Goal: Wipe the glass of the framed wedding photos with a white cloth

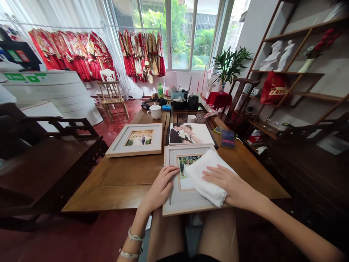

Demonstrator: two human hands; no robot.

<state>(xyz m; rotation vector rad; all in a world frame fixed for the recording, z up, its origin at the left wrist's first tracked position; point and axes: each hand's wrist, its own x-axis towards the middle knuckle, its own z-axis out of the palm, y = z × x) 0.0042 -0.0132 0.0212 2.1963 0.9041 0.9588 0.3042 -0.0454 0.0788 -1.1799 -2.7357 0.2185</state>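
- Nearest to the camera are the legs (218, 233) of the seated person, below both hands; the bracelets (135, 234) are on the left wrist.
- The left hand (163, 182) lies at the left side of the picture frame (182, 199), its fingers on the face near the inner border. Its thumb is not clear, so I cannot tell if it grips the edge or only rests there.
- The right hand (222, 182) is flat, with fingers stretched on the folded white cloth (197, 174); it is not clenched.
- The picture frame is under both hands, at the near edge of the counter (128, 178), and the cloth covers much of its right part.
- Beyond the left hand, to its left, is another framed photo (139, 138); ahead of the right hand lie a couple print (192, 134) and, more to the right, a phone (228, 139).
- The step in hand seems to be wiping the frame's face. In my judgement, the next move calls for light, even pressure from the right hand, and a steady left hand, because the frame reaches past the counter's edge.
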